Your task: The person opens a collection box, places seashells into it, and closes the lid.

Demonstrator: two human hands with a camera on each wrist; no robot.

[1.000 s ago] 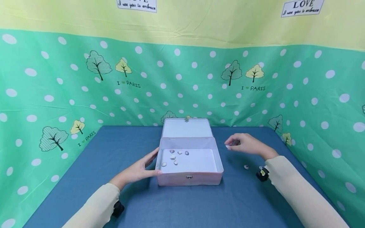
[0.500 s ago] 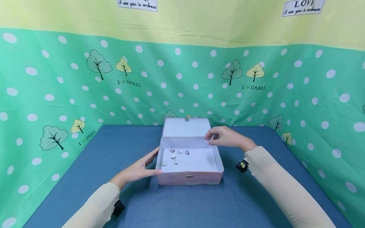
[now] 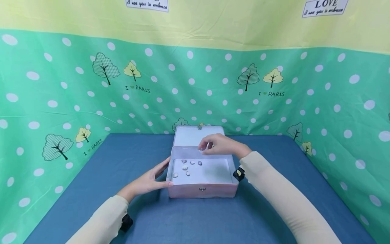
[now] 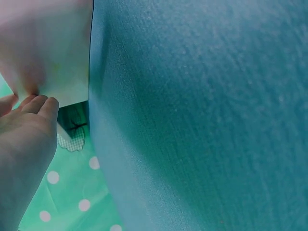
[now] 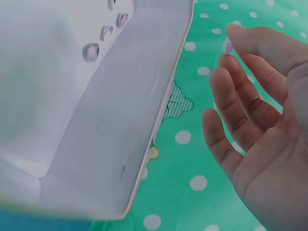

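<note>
A pale pink metal box stands with its hinged lid raised at the back. On its white floor lie several small seashells, mostly toward the left. My right hand is over the back part of the box. In the right wrist view, thumb and forefinger pinch one small white-and-purple seashell, the other fingers loosely bent. My left hand rests against the box's left side, fingers fairly straight, thumb at the front corner. In the left wrist view its fingertips touch the box wall.
A blue cloth covers the table under the box. Behind and on both sides hangs a green dotted curtain with printed trees. A small metal clasp sits on the box front.
My right hand has moved left from beside the box to over it, carrying the pinched seashell. The left hand stays against the box, and the seashells inside have not shifted.
</note>
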